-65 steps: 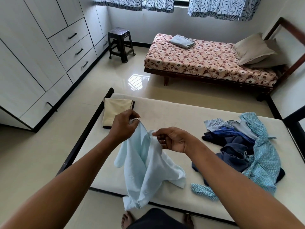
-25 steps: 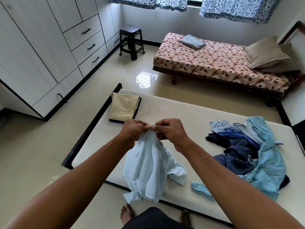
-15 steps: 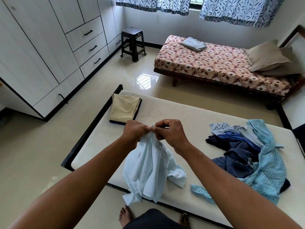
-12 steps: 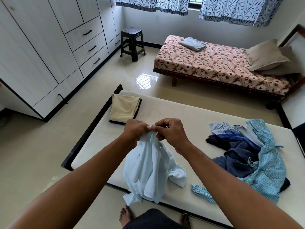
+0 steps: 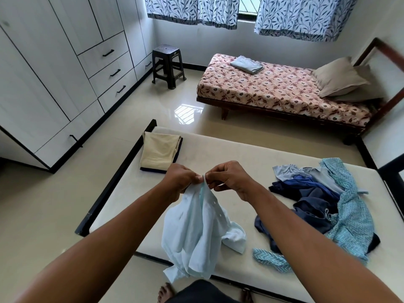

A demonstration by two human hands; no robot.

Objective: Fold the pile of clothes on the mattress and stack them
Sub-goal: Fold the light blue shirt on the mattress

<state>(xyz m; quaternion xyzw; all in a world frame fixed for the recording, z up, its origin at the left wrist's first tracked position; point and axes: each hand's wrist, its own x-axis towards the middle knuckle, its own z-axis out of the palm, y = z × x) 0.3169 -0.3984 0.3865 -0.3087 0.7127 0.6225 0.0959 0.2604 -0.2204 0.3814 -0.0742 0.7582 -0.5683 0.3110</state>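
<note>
On the mattress (image 5: 229, 154), a pile of clothes (image 5: 317, 200) is heaped at its right side. Over its near edge a pale blue shirt (image 5: 196, 232) is held up, pinched at the top by the left hand (image 5: 181, 179) and the right hand (image 5: 231, 178).
</note>
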